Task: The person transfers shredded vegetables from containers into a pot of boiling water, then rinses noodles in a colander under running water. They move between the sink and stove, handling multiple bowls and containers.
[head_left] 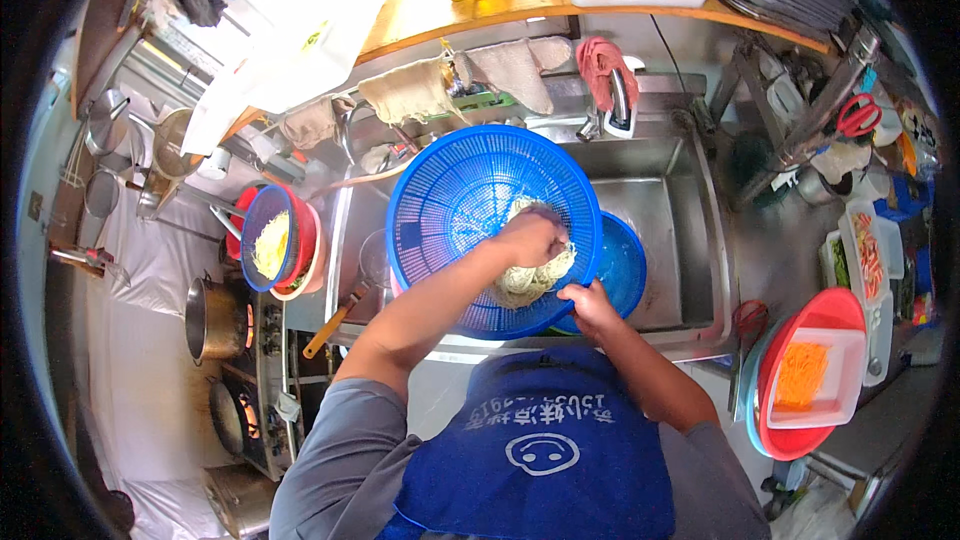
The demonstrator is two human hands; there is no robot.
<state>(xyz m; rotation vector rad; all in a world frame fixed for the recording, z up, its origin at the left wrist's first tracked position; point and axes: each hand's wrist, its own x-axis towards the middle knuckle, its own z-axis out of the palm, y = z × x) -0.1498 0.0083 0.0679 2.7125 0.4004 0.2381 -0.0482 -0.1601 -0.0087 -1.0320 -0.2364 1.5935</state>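
Note:
A large blue plastic colander (450, 165) is held over the left part of a steel sink. Heaped in its right side are pale noodle-like strands (525, 285). My left hand (534, 236) reaches inside, slightly blurred, its fingers curled into the strands. My right hand (591, 306) grips the colander's rim at the lower right, thumb on top. Partly hidden beneath the colander, a smaller blue basin (626, 262) sits in the sink.
The steel sink (637, 202) has a tap (619, 101) behind it. On the left, pale shreds fill a blue strainer (264, 238) near a pot (217, 319) and burners with flames. Orange shreds (801, 375) lie in a white tray over a red basin (847, 330) at right.

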